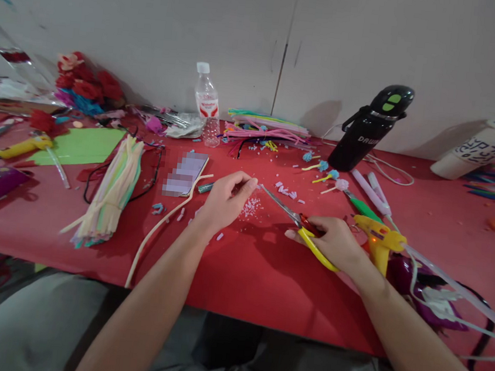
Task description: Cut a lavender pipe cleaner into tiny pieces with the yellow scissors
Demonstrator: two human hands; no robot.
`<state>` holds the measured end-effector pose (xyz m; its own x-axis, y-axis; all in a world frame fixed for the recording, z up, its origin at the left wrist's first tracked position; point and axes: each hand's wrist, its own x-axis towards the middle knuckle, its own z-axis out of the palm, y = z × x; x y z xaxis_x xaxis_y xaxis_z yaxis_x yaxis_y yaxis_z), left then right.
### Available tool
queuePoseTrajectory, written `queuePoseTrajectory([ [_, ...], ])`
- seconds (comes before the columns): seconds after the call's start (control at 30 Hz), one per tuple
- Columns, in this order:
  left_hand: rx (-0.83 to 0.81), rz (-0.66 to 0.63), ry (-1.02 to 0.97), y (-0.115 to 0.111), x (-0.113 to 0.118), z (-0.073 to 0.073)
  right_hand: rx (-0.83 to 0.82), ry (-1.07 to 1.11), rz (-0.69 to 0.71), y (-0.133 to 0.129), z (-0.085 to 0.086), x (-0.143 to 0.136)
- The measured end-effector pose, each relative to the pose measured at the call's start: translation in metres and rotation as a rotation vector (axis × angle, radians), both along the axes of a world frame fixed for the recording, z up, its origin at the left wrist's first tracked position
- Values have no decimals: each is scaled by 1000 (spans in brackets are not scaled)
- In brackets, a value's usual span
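Note:
My right hand [334,239] grips a pair of scissors [285,207] by its yellow and red handles, with the blades pointing left. Their tips reach a small pale lilac piece [259,185] that my left hand [231,198] pinches between thumb and fingertips; most of that piece is hidden. Below the blades lies a scatter of tiny pale clippings [251,208] on the red tabletop [238,273]. Several short lilac pieces [285,189] rest just beyond the scissors.
Left stand a bundle of pastel pipe cleaners [112,189] and a phone [187,173]. A plastic bottle [207,107], more pipe cleaners [266,129] and a black flask [368,130] line the back. A yellow glue gun [378,240] with cord sits by my right forearm.

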<state>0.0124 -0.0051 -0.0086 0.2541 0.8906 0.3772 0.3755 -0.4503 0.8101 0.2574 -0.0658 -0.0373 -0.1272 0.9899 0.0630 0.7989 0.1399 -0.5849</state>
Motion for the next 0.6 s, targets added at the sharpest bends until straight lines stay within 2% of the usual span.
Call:
queuePoseTrajectory([
  [0.6,-12,2,6,-1,1,2,-16,-5,4,0,2,0],
])
